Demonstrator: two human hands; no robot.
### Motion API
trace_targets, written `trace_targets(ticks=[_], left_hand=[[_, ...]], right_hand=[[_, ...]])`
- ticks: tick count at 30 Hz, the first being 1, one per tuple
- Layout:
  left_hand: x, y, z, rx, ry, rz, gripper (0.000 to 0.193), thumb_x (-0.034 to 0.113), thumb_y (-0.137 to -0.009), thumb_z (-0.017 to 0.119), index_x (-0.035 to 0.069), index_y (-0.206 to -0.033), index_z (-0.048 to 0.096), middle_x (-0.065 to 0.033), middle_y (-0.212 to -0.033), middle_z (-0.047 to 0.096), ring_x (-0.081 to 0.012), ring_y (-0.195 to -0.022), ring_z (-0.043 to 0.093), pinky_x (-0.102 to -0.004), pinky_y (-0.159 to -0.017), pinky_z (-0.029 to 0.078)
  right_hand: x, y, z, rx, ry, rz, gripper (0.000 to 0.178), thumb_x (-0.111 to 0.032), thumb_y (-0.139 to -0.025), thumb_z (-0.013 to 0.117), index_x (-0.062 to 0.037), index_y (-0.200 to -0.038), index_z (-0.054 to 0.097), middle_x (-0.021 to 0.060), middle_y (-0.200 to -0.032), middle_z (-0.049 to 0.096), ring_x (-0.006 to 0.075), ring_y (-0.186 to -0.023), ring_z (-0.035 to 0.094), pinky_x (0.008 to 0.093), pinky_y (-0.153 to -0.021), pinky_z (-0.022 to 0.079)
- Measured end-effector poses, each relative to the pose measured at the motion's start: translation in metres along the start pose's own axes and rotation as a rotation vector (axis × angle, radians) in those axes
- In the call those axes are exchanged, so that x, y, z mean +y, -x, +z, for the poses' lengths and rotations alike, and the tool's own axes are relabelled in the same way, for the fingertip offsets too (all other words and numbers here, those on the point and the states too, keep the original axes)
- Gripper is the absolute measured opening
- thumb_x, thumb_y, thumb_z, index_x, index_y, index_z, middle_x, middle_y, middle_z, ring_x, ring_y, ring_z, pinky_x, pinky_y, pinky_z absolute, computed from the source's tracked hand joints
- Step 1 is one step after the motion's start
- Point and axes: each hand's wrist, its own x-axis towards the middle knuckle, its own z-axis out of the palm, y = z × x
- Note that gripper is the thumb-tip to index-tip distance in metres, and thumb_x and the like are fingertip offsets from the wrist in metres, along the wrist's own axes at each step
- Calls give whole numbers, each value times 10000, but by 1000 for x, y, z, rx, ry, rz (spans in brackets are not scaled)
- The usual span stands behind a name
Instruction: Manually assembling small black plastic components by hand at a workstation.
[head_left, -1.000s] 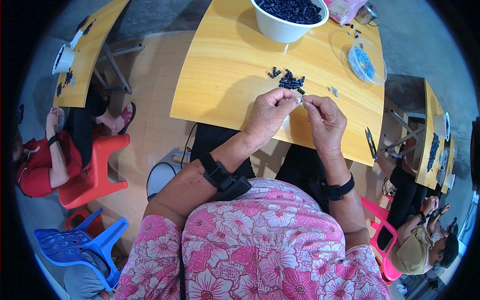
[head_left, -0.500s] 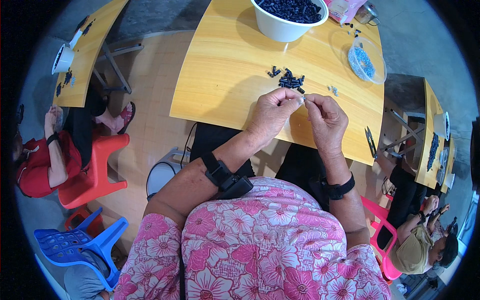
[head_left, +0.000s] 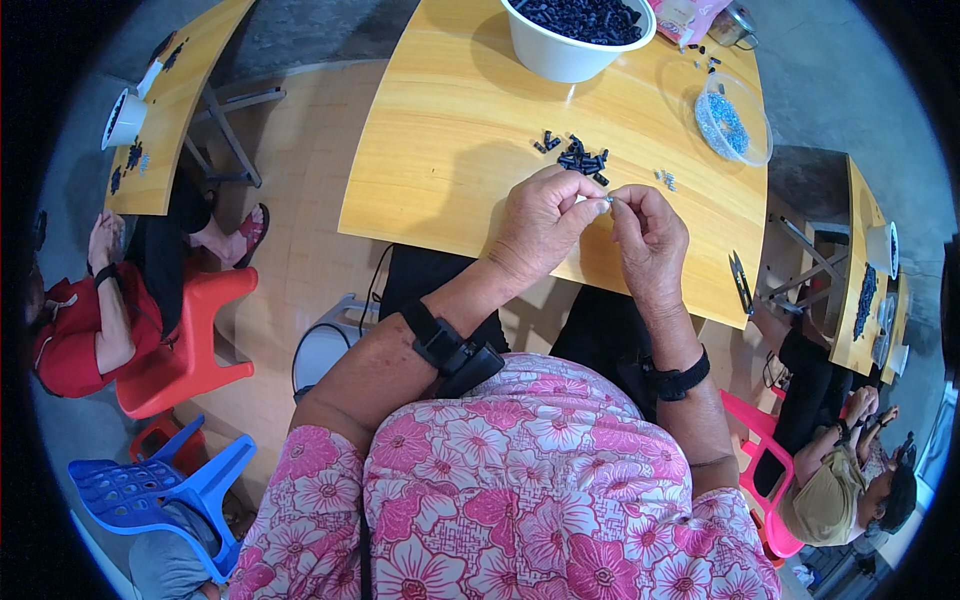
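My left hand [head_left: 543, 222] and my right hand [head_left: 652, 240] meet over the near part of the wooden table [head_left: 440, 130], thumbs and forefingers pinched together. A tiny pale-blue piece [head_left: 609, 199] shows between their fingertips, mostly covered; its exact kind is too small to tell. Just beyond the left fingers lies a loose pile of short black tubular pieces [head_left: 582, 158]. A few small silvery-blue bits [head_left: 665, 180] are scattered past the right hand.
A white tub [head_left: 570, 58] full of black pieces stands at the far side. At the right are a clear round container [head_left: 735, 120] of blue bits and black thread snips [head_left: 741, 283]. A pink bag [head_left: 688, 18] and metal mug [head_left: 735, 25] sit behind. Other people sit at tables on both sides.
My right hand has shifted slightly left and turned a little; the fingertips stay together around the tiny piece. Things on the table have not moved.
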Motion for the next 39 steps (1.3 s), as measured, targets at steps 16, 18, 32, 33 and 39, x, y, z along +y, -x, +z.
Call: trace_targets(ticks=[16,18,32,33,39], left_hand=[[-10,2,6,-128,222,-142,161,162,-963,576,23,-887,604,59,-784,535,-39,-745,459,-218,-688,411],[-11,2,6,-133,236,-135,157,173,-971,566,39,-900,607,65,-784,525,-31,-726,447,-209,-658,400],[10,6,1,-312,1198,-801,129,233,-1001,527,127,-933,554,67,-726,413,-36,-566,315,-178,-497,290],[9,6,0,-317,1265,-829,128,229,-1001,524,122,-935,544,62,-728,420,-40,-566,319,-180,-495,293],[8,9,0,-325,1343,-872,125,221,-1004,513,118,-934,526,55,-729,426,-45,-567,328,-184,-490,298]], right_hand=[[-4,0,-1,-28,207,-127,38,-12,-868,569,-21,-903,579,148,-804,605,286,-733,619,348,-699,505],[-4,0,-1,-34,221,-146,40,-5,-864,565,-21,-900,575,155,-807,603,308,-741,618,359,-705,505],[3,6,4,46,137,-197,103,17,-857,559,-35,-946,564,139,-818,585,301,-745,611,361,-691,496],[3,6,5,45,137,-198,103,17,-857,559,-35,-946,564,139,-818,585,301,-745,611,361,-691,496],[1,7,2,27,173,-239,96,14,-865,554,-34,-948,559,136,-818,585,305,-750,606,370,-693,493]])
